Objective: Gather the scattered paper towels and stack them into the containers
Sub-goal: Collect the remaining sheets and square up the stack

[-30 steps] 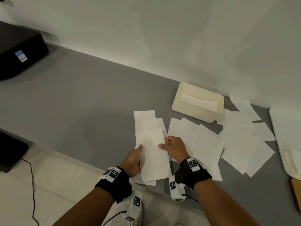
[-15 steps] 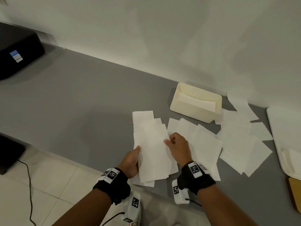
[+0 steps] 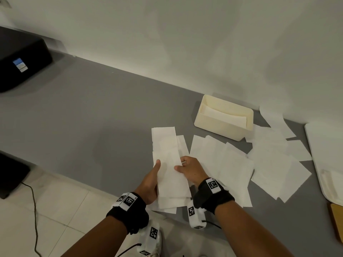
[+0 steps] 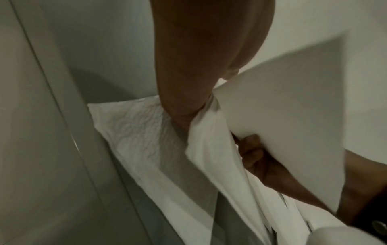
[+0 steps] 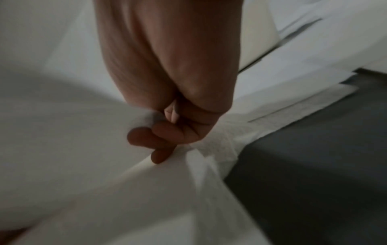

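Both hands hold a small stack of white paper towels (image 3: 171,178) over the near edge of the grey counter (image 3: 92,117). My left hand (image 3: 151,179) grips its left side, thumb on top. My right hand (image 3: 191,170) pinches its right edge. The left wrist view shows that stack (image 4: 282,106) clamped between thumb and fingers. In the right wrist view curled fingers (image 5: 159,137) hold a towel's edge. More towels (image 3: 222,164) lie scattered to the right. A cream container (image 3: 222,125) with a towel inside stands near the wall.
A black device (image 3: 20,60) sits at the counter's far left. A white tray (image 3: 326,160) lies at the right edge, with a wooden board (image 3: 337,217) below it. Loose towels (image 3: 274,154) cover the counter between tray and container. Tiled floor and a cable (image 3: 35,210) show below.
The towel stack in both hands has narrowed and squared up. The right thumb now lies on top of its right edge, and the left thumb has slid higher along the left side.
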Available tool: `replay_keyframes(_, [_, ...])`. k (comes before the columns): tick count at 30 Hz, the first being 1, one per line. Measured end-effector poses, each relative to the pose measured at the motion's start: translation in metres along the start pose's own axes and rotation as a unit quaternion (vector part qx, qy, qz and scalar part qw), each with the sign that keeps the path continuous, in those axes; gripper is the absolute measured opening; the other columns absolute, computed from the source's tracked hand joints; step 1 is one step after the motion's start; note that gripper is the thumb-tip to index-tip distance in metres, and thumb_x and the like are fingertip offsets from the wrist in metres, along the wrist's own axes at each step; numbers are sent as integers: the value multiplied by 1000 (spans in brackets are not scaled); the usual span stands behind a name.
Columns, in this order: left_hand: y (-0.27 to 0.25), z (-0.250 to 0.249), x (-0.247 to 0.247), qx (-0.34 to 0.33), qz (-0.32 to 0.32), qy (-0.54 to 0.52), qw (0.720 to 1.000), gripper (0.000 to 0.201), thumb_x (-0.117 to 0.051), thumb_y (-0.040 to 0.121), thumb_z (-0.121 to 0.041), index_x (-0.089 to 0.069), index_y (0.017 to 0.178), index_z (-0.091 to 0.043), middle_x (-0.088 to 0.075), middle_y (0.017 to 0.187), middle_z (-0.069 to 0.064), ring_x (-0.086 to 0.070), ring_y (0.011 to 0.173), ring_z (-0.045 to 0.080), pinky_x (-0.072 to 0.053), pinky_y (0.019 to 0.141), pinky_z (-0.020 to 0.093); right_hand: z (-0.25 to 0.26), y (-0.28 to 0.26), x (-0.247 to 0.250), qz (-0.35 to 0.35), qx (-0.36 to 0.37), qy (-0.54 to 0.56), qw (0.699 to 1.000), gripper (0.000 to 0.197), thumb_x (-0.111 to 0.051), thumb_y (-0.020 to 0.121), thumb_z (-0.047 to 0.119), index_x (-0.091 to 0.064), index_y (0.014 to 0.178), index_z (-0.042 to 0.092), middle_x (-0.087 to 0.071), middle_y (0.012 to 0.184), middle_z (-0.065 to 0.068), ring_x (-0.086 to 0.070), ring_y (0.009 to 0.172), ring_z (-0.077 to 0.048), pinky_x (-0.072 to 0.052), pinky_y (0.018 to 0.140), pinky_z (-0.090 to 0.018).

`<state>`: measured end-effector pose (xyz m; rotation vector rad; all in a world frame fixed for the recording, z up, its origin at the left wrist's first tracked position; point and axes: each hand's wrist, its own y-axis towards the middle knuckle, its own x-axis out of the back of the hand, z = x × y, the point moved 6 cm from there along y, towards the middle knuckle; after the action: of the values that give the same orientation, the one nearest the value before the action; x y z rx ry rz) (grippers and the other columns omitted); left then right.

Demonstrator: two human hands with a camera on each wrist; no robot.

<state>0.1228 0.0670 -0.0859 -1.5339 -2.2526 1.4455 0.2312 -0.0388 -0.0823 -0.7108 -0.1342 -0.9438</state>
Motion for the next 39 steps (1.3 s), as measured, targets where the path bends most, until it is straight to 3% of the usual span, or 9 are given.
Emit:
replay_keyframes(4, [3, 4, 8, 3, -29, 29, 999, 32, -46, 102, -24, -57, 124, -5, -72, 104, 11, -67, 94, 26, -54, 77, 38, -4, 1, -4, 3, 21, -66, 998, 25, -71, 81, 20, -65, 103, 11, -72, 96, -7, -68, 88, -24, -55, 85, -41])
replay_keyframes(7, [5, 4, 9, -15, -29, 54, 998, 26, -42, 103, -16, -53, 124, -4, -68, 102, 9, -65, 90, 24, -53, 73, 34, -1, -1, 1, -32, 25, -145, 989, 29, -67, 83, 37, -63, 100, 13, -66, 88, 3, -60, 83, -16, -47, 74, -29])
replay_keyframes(12, [-4, -12, 26, -59, -51, 75, 994, 21, -46, 101, -16, -61, 113, -7, -72, 94, 7, -67, 83, 22, -54, 71, 35, 29, 4, 18, -145, 38, -203, 968, 32, -51, 94, 32, -55, 70, 11, -59, 72, -1, -53, 77, -23, -35, 67, -26])
replay_keyframes(17, [-20, -36, 61, -98, -76, 85, 989, 19, -45, 101, -18, -60, 111, -10, -71, 103, 9, -67, 86, 22, -54, 68, 33, 57, 40, 7, -122, -22, -227, 966, 41, -50, 96, 35, -61, 112, -1, -63, 119, -15, -58, 112, -32, -44, 88, -32])
replay_keyframes(22, [-22, -38, 79, -82, -100, 96, 987, 25, -45, 102, -19, -57, 119, -5, -68, 107, 13, -63, 93, 28, -52, 88, 44, 57, 58, -4, -103, -77, -231, 964, 43, -65, 86, 38, -60, 113, 4, -63, 120, -12, -59, 114, -32, -48, 88, -34])
replay_keyframes(26, [-21, -28, 86, -52, -124, 98, 986, 22, -45, 102, -22, -57, 114, -9, -66, 91, 8, -61, 78, 24, -51, 72, 38, 56, 64, -7, -108, -58, -230, 965, 30, -62, 86, 26, -64, 110, 7, -66, 115, -10, -61, 109, -31, -47, 84, -31])
replay_keyframes(30, [-24, -25, 86, -26, -126, 105, 986, 21, -43, 102, -29, -55, 111, -15, -62, 87, 5, -60, 72, 23, -50, 59, 33, 68, 50, 10, -154, 31, -127, 979, 7, -55, 87, 14, -54, 82, 9, -54, 77, 0, -52, 81, -24, -34, 62, -25])
replay_keyframes(36, [-21, -31, 68, -33, -91, 63, 993, 33, -43, 102, -24, -55, 127, -4, -65, 105, 13, -61, 87, 28, -52, 71, 39, 57, -3, 29, -40, 46, 159, 985, 21, -66, 86, 9, -64, 107, 7, -71, 104, -6, -69, 92, -23, -55, 80, -33])
replay_keyframes(39, [-17, -31, 48, -26, -68, 25, 997, 34, -43, 102, -19, -54, 128, 0, -66, 107, 14, -63, 88, 27, -52, 77, 39, 48, -20, 17, 9, 33, 207, 978, 24, -67, 87, 9, -65, 110, 9, -72, 104, -5, -70, 91, -21, -56, 78, -30])
